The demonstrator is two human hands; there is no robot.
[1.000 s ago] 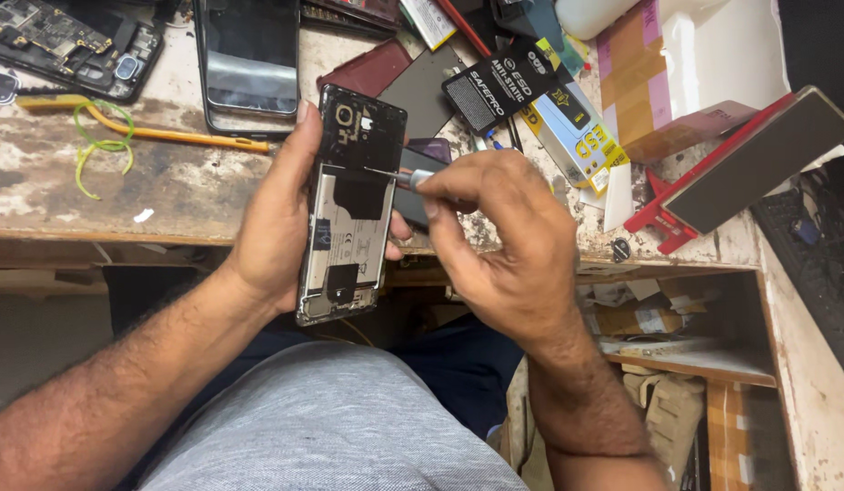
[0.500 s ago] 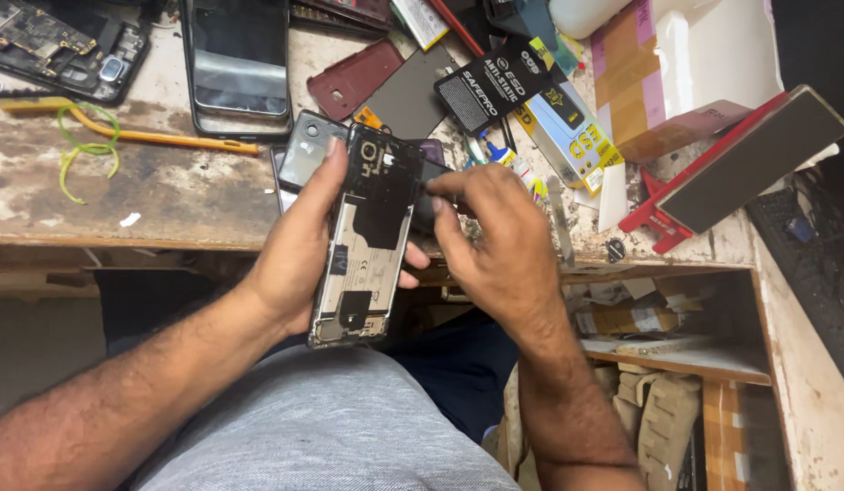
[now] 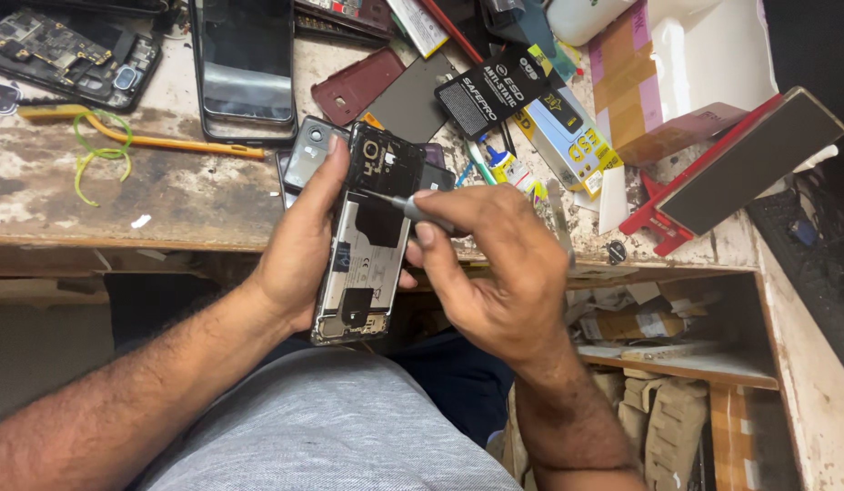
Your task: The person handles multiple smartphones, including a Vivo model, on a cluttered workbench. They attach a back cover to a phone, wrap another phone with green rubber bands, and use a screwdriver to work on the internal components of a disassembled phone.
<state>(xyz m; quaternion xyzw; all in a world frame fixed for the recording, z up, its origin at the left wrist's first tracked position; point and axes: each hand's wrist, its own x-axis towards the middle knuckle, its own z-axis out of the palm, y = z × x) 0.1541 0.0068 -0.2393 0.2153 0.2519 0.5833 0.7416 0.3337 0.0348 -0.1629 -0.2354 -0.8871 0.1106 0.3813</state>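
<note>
Nearest, over the lap just off the bench edge: the left hand [image 3: 299, 250] wraps the opened phone [image 3: 366, 238] from its left side, fingers clamped along the frame, back cover off and the inner plates facing up. The right hand [image 3: 499, 268] pinches a small screwdriver [image 3: 411, 207] between thumb and forefinger, tip laid on the dark plate just below the camera section.

To do this well, by my read: keep the driver in line w/ the screw, not slanted, press down lightly before turning, and let the left hand stay the only brace so the phone can't twist (it's held in air, not resting on anything).

Further out on the worn bench [image 3: 167, 195]: another phone w/ a dark screen [image 3: 243, 68], a bare circuit board [image 3: 63, 50] at far left, a red-and-black case [image 3: 740, 164] at right.
</note>
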